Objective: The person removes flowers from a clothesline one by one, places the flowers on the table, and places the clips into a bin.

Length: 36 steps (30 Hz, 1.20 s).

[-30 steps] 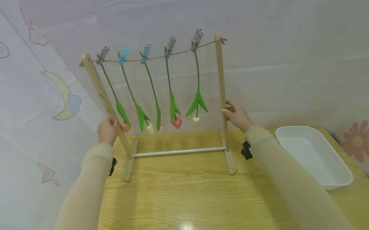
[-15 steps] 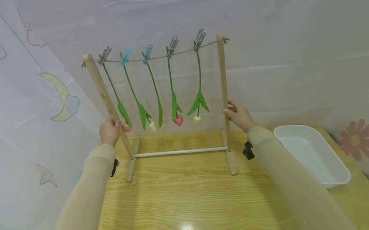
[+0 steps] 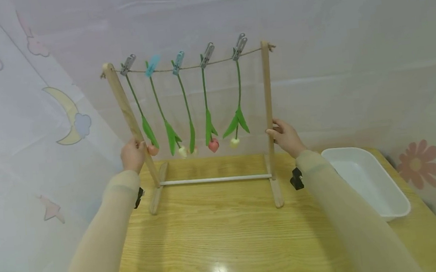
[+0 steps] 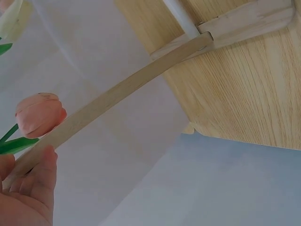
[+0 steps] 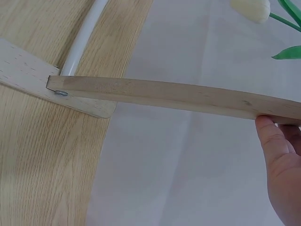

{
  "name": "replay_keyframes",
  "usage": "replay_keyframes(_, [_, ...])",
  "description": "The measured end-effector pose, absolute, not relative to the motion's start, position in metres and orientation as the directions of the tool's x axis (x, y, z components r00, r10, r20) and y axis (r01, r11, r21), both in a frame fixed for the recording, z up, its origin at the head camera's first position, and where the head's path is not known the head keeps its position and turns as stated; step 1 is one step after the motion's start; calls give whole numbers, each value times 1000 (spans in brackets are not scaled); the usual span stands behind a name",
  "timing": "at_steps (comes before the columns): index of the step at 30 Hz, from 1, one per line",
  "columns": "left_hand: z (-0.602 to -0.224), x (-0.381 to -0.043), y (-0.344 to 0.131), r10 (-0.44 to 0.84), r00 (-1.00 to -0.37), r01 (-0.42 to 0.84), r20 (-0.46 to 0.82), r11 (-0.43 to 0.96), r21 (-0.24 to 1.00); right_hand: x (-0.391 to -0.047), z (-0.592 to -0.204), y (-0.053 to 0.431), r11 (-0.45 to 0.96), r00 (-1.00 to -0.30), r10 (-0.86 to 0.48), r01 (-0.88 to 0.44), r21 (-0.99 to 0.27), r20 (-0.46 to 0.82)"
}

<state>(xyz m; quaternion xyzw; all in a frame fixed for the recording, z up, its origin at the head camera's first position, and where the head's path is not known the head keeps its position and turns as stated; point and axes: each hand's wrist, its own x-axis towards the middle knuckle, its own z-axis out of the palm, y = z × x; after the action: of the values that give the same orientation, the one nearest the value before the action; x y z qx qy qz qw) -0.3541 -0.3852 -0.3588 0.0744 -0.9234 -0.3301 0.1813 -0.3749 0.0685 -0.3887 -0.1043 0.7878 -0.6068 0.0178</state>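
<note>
A wooden rack [image 3: 269,105] stands on the table. My left hand [image 3: 133,155] grips its left post [image 4: 108,101] at about mid-height, beside a peach tulip [image 4: 40,115]. On the other side my right hand [image 3: 286,137] holds the right post [image 5: 178,96] between thumb and fingers. Several artificial tulips hang head down from the twine [image 3: 223,60], each stem clipped by a clothespin. A grey clothespin [image 3: 239,47] is at the right end, a bright blue clothespin [image 3: 152,66] second from the left. Among the blooms are a red tulip [image 3: 213,145] and a pale yellow tulip [image 3: 235,143].
A white plastic tray [image 3: 368,178] stands on the wooden table [image 3: 220,236] to the right of the rack. A white rod [image 3: 216,180] joins the rack's two feet. Behind the table hangs a pale cloth [image 3: 332,55] with printed drawings.
The rack has shifted slightly to the right with both hands on its posts. The hanging tulips sway a little. The tray and the backdrop appear slightly further left in the head view.
</note>
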Motion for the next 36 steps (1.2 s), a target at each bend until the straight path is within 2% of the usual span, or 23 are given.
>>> replay_keyframes(14, [-359, -354, -385, -268, -926, -30, 265, 754, 656, -372, -387, 67, 271, -980, -189, -117, -955, 67])
replay_keyframes(36, [-357, -348, -386, -262, -928, -35, 266, 771, 636, -374, -390, 71, 268, -976, -202, -139, -953, 86])
